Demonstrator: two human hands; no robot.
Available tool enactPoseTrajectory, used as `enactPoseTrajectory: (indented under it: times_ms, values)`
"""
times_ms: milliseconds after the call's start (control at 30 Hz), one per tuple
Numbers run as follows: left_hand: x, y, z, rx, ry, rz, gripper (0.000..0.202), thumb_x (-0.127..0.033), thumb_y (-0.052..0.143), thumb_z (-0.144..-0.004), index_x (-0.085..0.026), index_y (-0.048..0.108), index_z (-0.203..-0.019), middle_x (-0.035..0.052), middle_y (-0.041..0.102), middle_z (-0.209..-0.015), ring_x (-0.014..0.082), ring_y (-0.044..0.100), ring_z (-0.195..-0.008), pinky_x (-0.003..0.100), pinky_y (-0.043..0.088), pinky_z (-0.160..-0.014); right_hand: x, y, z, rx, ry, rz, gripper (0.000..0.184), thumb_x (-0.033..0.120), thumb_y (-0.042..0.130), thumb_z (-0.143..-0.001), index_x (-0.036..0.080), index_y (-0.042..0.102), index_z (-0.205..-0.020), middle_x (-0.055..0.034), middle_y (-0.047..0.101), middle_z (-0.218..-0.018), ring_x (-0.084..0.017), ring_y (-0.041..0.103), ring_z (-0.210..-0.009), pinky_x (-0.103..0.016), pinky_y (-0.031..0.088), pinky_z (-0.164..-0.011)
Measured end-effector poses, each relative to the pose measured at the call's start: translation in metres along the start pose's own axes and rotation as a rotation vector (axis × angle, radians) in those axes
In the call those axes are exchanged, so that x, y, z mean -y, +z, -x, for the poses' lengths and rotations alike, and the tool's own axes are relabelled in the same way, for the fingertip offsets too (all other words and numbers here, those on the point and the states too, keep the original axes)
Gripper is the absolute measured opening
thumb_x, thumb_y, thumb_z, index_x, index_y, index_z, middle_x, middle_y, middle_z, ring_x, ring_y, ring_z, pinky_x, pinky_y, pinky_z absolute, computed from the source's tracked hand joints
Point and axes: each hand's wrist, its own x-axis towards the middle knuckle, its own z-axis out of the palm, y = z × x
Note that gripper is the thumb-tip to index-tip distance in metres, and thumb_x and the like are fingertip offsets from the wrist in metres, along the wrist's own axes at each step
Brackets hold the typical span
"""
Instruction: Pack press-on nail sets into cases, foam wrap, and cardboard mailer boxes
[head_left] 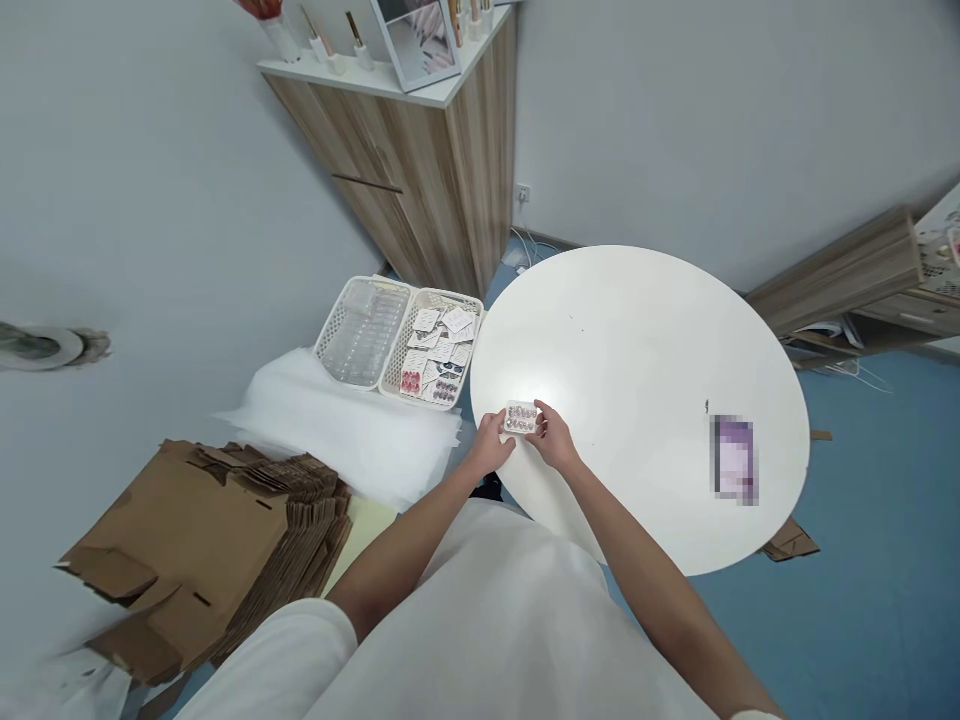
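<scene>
A small white card of press-on nails [520, 417], set in two rows, is held over the near left edge of the round white table [637, 340]. My left hand [491, 443] grips its left end, thumb at the lower edge. At the opposite end, the fingers of my right hand [553, 436] pinch the card. Just to the left stands a white basket [385, 388] full of similar nail cards [442, 350], some with red or dark nails. Beside it, another white basket [321, 345] contains clear plastic cases [364, 335].
Folded cardboard boxes [217, 540] are stacked at the lower left, near white foam sheets [337, 425]. A blurred purple item [734, 458] lies on the table's right side. A wooden cabinet [420, 170] with nail polish bottles and a picture frame [420, 45] stands behind.
</scene>
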Motion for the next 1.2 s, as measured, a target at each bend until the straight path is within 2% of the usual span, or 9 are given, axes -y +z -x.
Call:
enactPoseTrajectory:
  times_ms: [100, 233, 433, 533, 700, 833, 1200]
  values:
    - [0.014, -0.014, -0.016, 0.001, -0.007, -0.059, 0.058, -0.017, 0.055, -0.065, -0.020, 0.041, -0.121, 0.0062, 0.043, -0.098, 0.0180, 0.047, -0.086, 0.029, 0.040, -0.077, 0.006, 0.022, -0.019, 0.002, 0.030, 0.046, 0.066, 0.019, 0.056, -0.063, 0.023, 0.035, -0.126, -0.0036, 0.049, -0.091, -0.013, 0.048, -0.065, -0.031, 0.044, -0.068]
    - [0.025, -0.026, -0.030, 0.018, -0.028, -0.052, 0.058, -0.015, 0.055, -0.064, -0.018, 0.041, -0.120, 0.0072, 0.042, -0.100, 0.0186, 0.047, -0.087, 0.030, 0.038, -0.078, 0.007, 0.040, -0.036, -0.004, 0.078, 0.148, 0.068, 0.018, 0.056, -0.062, 0.020, 0.034, -0.127, -0.0058, 0.050, -0.095, -0.017, 0.050, -0.078, -0.032, 0.042, -0.073]
    - [0.031, -0.034, -0.033, 0.104, 0.007, -0.070, 0.059, -0.015, 0.055, -0.065, -0.016, 0.039, -0.122, 0.0098, 0.041, -0.109, 0.0209, 0.047, -0.095, 0.033, 0.037, -0.086, 0.006, 0.052, -0.043, -0.022, 0.128, 0.237, 0.067, 0.014, 0.052, -0.064, 0.020, 0.033, -0.128, -0.0090, 0.049, -0.100, -0.020, 0.050, -0.089, -0.031, 0.041, -0.076]
    - [0.033, -0.035, -0.032, 0.109, 0.023, -0.063, 0.060, -0.015, 0.055, -0.065, -0.016, 0.038, -0.123, 0.0112, 0.041, -0.115, 0.0225, 0.047, -0.101, 0.034, 0.036, -0.089, 0.007, 0.054, -0.038, -0.068, 0.153, 0.236, 0.068, 0.015, 0.053, -0.063, 0.020, 0.033, -0.128, -0.0098, 0.048, -0.103, -0.021, 0.049, -0.090, -0.032, 0.041, -0.077]
    - [0.035, -0.032, -0.029, 0.072, -0.032, 0.024, 0.061, -0.013, 0.052, -0.068, -0.015, 0.034, -0.126, 0.0130, 0.041, -0.122, 0.0220, 0.046, -0.106, 0.033, 0.040, -0.086, 0.007, 0.063, -0.020, -0.175, 0.251, -0.021, 0.069, 0.022, 0.056, -0.063, 0.019, 0.032, -0.127, -0.0080, 0.048, -0.107, -0.018, 0.051, -0.087, -0.032, 0.043, -0.078]
    - [0.034, -0.032, -0.029, 0.074, -0.037, 0.042, 0.061, -0.009, 0.051, -0.067, -0.014, 0.034, -0.126, 0.0122, 0.043, -0.125, 0.0214, 0.045, -0.111, 0.033, 0.038, -0.091, 0.010, 0.071, -0.013, -0.211, 0.305, -0.252, 0.066, 0.022, 0.055, -0.062, 0.021, 0.035, -0.125, -0.0074, 0.048, -0.114, -0.017, 0.051, -0.095, -0.031, 0.044, -0.082]
    - [0.024, -0.043, -0.057, 0.074, 0.014, 0.020, 0.060, -0.009, 0.051, -0.069, -0.017, 0.036, -0.126, 0.0091, 0.046, -0.125, 0.0212, 0.044, -0.114, 0.034, 0.036, -0.094, 0.025, 0.065, -0.045, -0.239, 0.318, -0.389, 0.065, 0.022, 0.059, -0.060, 0.021, 0.038, -0.122, -0.0091, 0.047, -0.120, -0.019, 0.049, -0.104, -0.034, 0.042, -0.088]
